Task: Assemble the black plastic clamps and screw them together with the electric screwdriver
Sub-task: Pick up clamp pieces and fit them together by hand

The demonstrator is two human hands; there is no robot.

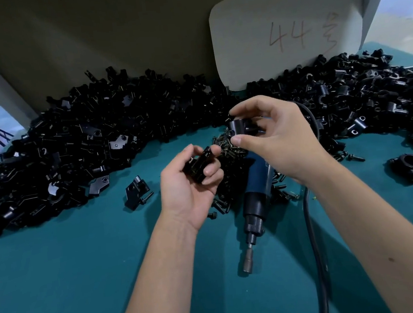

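Note:
My left hand (192,181) is palm up over the teal table and grips a black clamp piece (200,166) between thumb and curled fingers. My right hand (272,136) is just to the upper right and pinches another black clamp piece (240,128) between thumb and fingertips. The two pieces are apart. The blue electric screwdriver (256,197) lies on the table under my right wrist, its bit pointing toward me. A heap of small dark screws (228,151) lies between and below my hands.
A big pile of black clamp parts (78,150) fills the left and back, another pile (363,97) the right. One loose clamp part (136,192) lies left of my left hand. A cardboard sheet marked 44 (286,31) leans at the back. The screwdriver's cable (313,247) runs toward me.

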